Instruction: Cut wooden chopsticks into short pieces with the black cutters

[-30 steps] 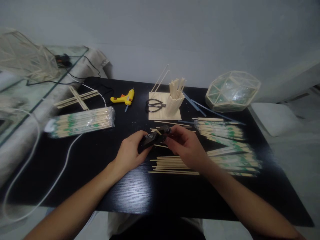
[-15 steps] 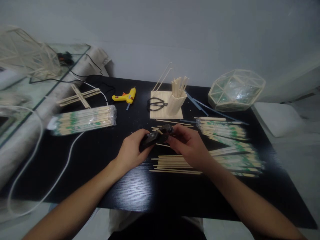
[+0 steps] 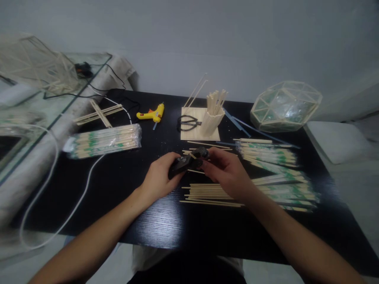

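Note:
Above the middle of the black table, a chunky black object (image 3: 179, 166) with a pale strip across it is held between both hands; its kind I cannot make out. My left hand (image 3: 160, 175) is closed around its left end. At the other end, my right hand (image 3: 225, 169) pinches it with thumb and fingers. Beneath and beyond the hands lie loose wooden sticks (image 3: 207, 190). Behind them, black-handled scissors (image 3: 188, 123) rest on a square wooden board (image 3: 186, 136), beside a holder made of sticks (image 3: 211, 122) with upright sticks in it.
A yellow glue gun (image 3: 152, 114) lies back left, near a packet of sticks (image 3: 106, 141) and crossed sticks (image 3: 101, 113). Green-printed stick packets (image 3: 284, 183) lie right. A faceted stick-framed form (image 3: 286, 106) stands at back right. A white cable (image 3: 85, 191) loops at left.
The view has shifted slightly, so the table and everything on it appear a little further right. Both hands keep their hold on the black object, with hardly any movement.

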### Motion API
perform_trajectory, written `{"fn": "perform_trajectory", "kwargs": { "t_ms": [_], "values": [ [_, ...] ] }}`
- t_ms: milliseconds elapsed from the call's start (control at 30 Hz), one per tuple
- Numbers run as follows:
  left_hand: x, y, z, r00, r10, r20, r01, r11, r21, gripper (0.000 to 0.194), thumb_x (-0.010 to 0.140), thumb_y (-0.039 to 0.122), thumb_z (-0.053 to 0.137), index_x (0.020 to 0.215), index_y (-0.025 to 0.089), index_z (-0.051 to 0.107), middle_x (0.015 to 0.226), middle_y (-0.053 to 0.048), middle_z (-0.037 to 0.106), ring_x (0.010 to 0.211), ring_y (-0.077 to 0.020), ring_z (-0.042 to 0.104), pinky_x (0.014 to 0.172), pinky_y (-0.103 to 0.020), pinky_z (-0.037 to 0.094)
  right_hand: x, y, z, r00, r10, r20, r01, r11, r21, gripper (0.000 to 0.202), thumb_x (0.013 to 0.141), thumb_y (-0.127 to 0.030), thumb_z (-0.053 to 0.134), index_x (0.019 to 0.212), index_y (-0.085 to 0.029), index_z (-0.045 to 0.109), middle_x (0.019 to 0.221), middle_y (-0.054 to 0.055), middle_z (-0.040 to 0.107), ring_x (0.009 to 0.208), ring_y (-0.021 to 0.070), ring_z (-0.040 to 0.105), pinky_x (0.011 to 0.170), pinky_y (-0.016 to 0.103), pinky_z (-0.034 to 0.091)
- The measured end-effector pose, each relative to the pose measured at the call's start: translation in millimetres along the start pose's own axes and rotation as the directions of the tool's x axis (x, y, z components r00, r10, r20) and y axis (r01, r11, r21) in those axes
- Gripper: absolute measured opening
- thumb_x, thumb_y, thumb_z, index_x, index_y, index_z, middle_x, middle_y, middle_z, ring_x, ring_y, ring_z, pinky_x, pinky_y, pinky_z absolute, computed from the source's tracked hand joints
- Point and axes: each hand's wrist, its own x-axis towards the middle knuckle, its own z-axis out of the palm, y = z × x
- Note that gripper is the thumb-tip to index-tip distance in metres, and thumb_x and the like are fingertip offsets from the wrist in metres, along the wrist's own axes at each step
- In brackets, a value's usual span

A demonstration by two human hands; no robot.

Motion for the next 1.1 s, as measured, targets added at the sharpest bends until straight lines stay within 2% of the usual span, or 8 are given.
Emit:
{"fn": "perform_trajectory", "kwargs": {
  "t_ms": [400, 633, 867, 1100],
  "values": [
    [-0.8, 1.0, 0.4, 1.0, 0.002, 0.008, -0.001, 1.0, -0.008, 0.018, 0.094, 0.029, 0.061, 0.107, 0.017, 0.065, 0.095, -0.005, 0.072, 0.085, -0.0187, 0.067, 0.078, -0.031, 0.051, 0.9, 2.8, -1.1, 0.999, 0.026, 0.03, -0.028, 0.996, 0.084, 0.031, 0.089, -0.046, 0.078, 0.084, -0.019, 0.063, 0.063, -0.006, 0.05, 0.052, 0.0076, 0.041, 0.048, 0.024, 0.031],
    [0.5, -0.1, -0.1, 1.0, 0.001, 0.012, -0.001, 1.0, -0.014, 0.015, 0.094, 0.027, 0.061, 0.105, 0.017, 0.064, 0.093, -0.004, 0.071, 0.082, -0.0178, 0.066, 0.076, -0.03, 0.05, 0.9, 4.6, -1.0, 0.996, 0.068, 0.063, -0.075, 0.99, 0.123, 0.031, 0.091, -0.046, 0.074, 0.087, -0.018, 0.063, 0.074, 0.0, 0.066, 0.055, 0.0081, 0.049, 0.051, 0.023, 0.037],
    [0.0, -1.8, -0.9, 0.999, 0.034, 0.011, -0.034, 0.999, -0.025, 0.018, 0.092, 0.025, 0.061, 0.107, 0.017, 0.065, 0.095, -0.005, 0.071, 0.086, -0.0187, 0.067, 0.079, -0.03, 0.05, 1.9, 7.5, -3.4, 0.991, 0.054, 0.125, -0.074, 0.985, 0.156, 0.034, 0.091, -0.049, 0.075, 0.086, -0.017, 0.063, 0.07, -0.001, 0.063, 0.058, 0.0083, 0.051, 0.053, 0.021, 0.039],
    [0.7, -1.1, -2.3, 0.999, 0.037, 0.022, -0.036, 0.999, -0.026, 0.011, 0.091, 0.023, 0.061, 0.1, 0.017, 0.064, 0.087, -0.002, 0.067, 0.078, -0.0165, 0.063, 0.073, -0.028, 0.048, 2.3, 7.6, -2.8, 0.989, 0.027, 0.146, -0.052, 0.983, 0.175, 0.037, 0.09, -0.05, 0.076, 0.083, -0.017, 0.062, 0.067, -0.002, 0.062, 0.055, 0.0074, 0.049, 0.051, 0.021, 0.037]
  ]
}}
